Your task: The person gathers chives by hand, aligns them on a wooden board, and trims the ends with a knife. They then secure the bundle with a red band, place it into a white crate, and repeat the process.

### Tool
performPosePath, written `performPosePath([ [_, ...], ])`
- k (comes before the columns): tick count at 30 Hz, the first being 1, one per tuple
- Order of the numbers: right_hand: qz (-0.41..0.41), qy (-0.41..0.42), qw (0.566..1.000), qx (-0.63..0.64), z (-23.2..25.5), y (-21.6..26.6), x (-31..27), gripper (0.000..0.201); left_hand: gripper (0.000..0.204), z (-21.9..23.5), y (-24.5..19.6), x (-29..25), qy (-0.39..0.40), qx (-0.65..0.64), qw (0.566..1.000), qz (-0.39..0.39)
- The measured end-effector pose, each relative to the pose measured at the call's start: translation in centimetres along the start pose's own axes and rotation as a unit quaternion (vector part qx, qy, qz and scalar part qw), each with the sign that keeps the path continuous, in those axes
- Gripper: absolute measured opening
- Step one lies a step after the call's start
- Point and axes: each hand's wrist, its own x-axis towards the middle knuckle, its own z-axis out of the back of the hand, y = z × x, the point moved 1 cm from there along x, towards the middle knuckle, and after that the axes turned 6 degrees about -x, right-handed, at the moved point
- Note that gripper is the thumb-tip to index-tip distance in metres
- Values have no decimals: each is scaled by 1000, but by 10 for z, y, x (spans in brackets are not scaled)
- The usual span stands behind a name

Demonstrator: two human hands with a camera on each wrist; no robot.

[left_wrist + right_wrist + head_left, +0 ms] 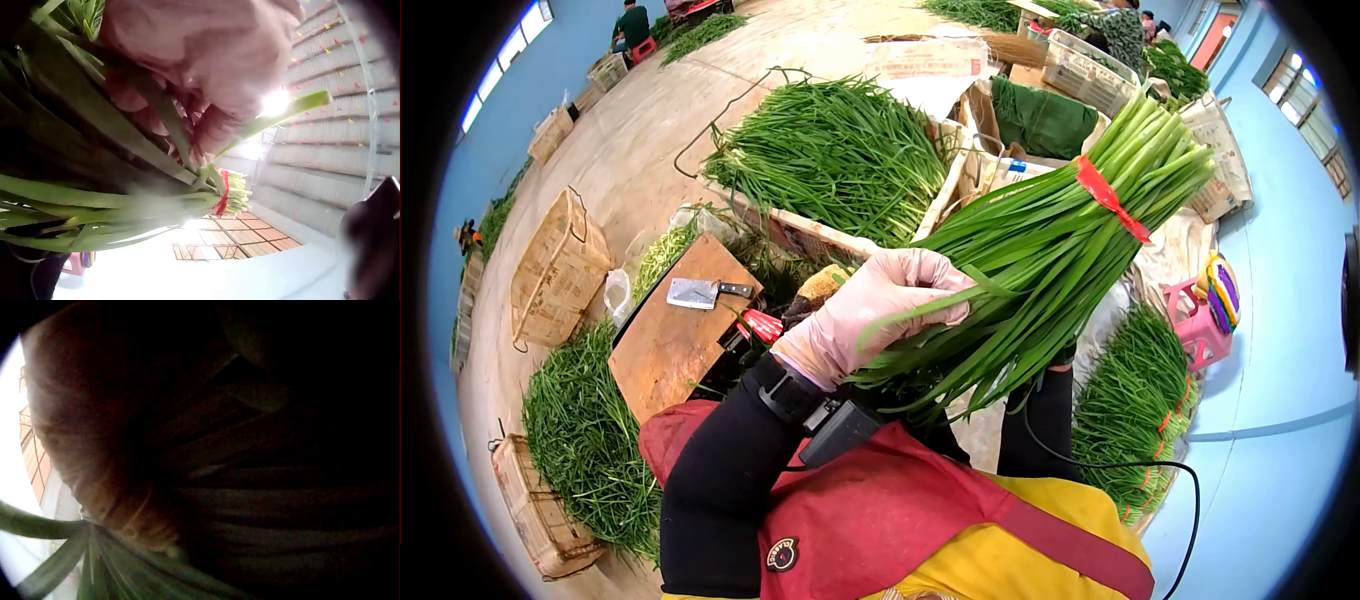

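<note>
A thick bundle of green chives (1040, 250), tied near its pale cut ends with a red band (1112, 200), is held up in front of my chest. My left hand (880, 305), in a pink glove, lies on top of the leafy end with its fingers curled round some leaves; the left wrist view shows those fingers (206, 56) closed over leaves (94, 194). My right hand is hidden under the bundle in the head view. In the dark right wrist view the right hand (100, 444) grips the leaves (281, 512) from below.
A wooden chopping board (670, 350) with a cleaver (695, 292) sits at left, red-handled scissors (762, 325) beside it. Behind stands a crate of loose chives (840, 160). Chive piles (585, 440), baskets (555, 270), tied bundles (1135, 400) and a pink stool (1200, 320) surround me.
</note>
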Motion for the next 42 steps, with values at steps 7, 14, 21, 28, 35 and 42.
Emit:
performPosePath([
  [7, 7, 15, 1000, -2, -6, 5, 1, 52, 11, 1, 10, -3, 72, -100, 990, 67],
  [14, 20, 27, 999, 1, -16, 13, 5, 52, 11, 0, 19, -4, 93, -96, 990, 47],
  [21, 35, 39, 999, -2, -22, 21, 11, 52, 7, -8, 15, -6, -2, 4, 1000, 22],
  [28, 42, 56, 998, 0, -29, 23, 22, 52, 23, -13, 2, -26, -12, -15, 999, 51],
  [35, 46, 68, 997, 1, -33, 24, 28, 52, 15, -29, -19, -49, -85, 140, 985, 58],
  [42, 49, 68, 996, -5, -32, 29, 27, 53, 14, -11, -68, -79, -29, 154, 978, 135],
])
